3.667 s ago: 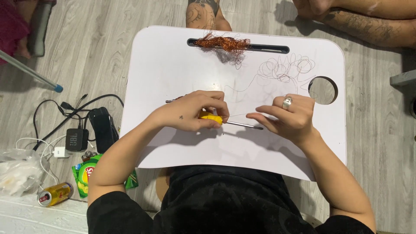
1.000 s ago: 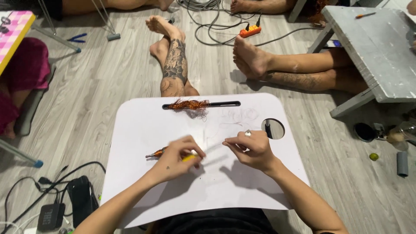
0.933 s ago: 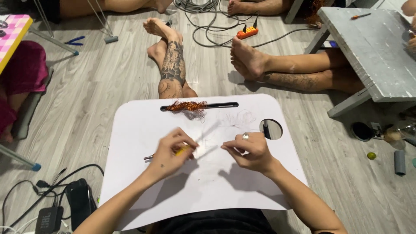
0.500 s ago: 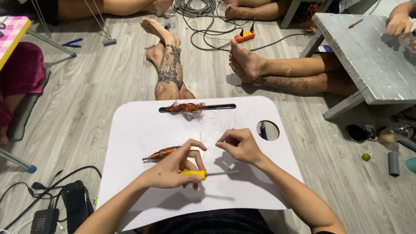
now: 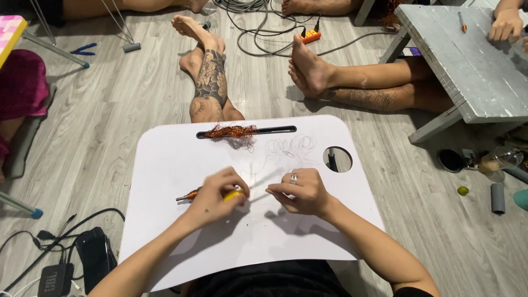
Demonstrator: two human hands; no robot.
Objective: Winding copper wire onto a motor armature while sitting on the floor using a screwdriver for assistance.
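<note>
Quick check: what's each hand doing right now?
Left hand: closed around a yellow-handled tool.
Right hand: fingers pinched together; what they hold is too thin to make out.

Yellow-handled tool [image 5: 234,194] mostly hidden inside left hand [image 5: 215,196]; thin wire near right hand [image 5: 301,192] too fine to trace; fingertip contact unclear; co-worker's hand [image 5: 506,25] cut off by top edge; black adapter [image 5: 55,279] cropped at bottom

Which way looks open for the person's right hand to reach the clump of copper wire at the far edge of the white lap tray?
Probably straight ahead: between the right hand and the copper wire clump lies bare white tray with only thin loose strands, nothing blocking.
</note>
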